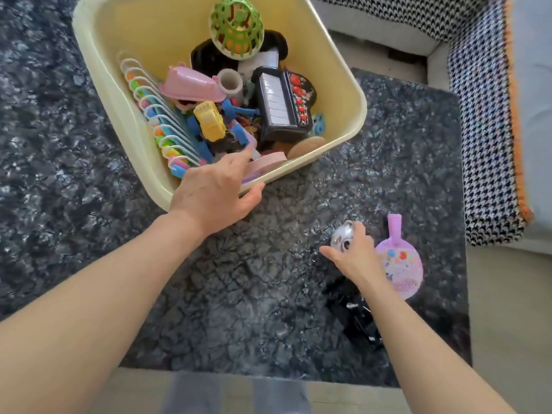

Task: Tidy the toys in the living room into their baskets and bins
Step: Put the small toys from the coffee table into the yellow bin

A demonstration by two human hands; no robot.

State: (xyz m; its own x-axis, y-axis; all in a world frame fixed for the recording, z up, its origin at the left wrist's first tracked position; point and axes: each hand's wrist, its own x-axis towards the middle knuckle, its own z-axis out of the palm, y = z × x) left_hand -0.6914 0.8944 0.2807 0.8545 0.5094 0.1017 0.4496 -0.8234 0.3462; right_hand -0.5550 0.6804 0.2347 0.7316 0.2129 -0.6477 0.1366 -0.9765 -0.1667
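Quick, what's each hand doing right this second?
Left hand: grips the near rim of the yellow bin, thumb outside.
Right hand: fingers curled on a small silvery toy on the dark rug.

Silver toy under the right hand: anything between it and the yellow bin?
Nothing visible. Only bare dark rug lies between the silver toy, held by the right hand, and the yellow bin. The left hand holds the bin's near rim.
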